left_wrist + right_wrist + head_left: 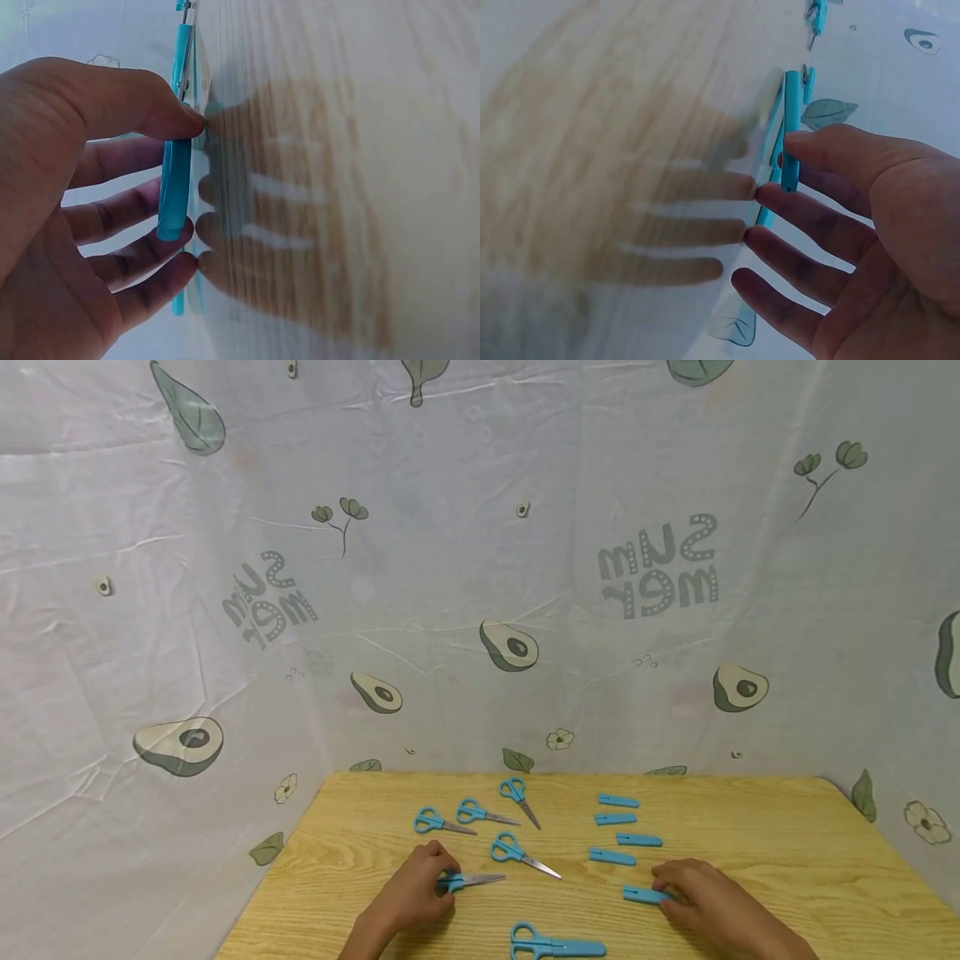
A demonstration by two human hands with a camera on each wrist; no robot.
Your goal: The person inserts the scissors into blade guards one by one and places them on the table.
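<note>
At the front left of the table, my left hand (415, 887) pinches the blue handle of a pair of scissors (483, 880). Their bare metal blades point right. The left wrist view has my thumb against the handle (176, 184), with the fingers behind it. On the right side, my right hand (708, 900) holds the right end of a blue scissors cover (642, 895) between thumb and forefinger. In the right wrist view this cover (791, 112) juts out past the thumb, while the other fingers reach toward the tabletop.
Several other blue-handled scissors (507, 847) with bare blades lie beyond my left hand. Several loose blue covers (612, 857) form a rough column beyond my right hand. Scissors with a cover on the blades (573, 948) lie at the table's front. A printed curtain (465, 568) hangs behind.
</note>
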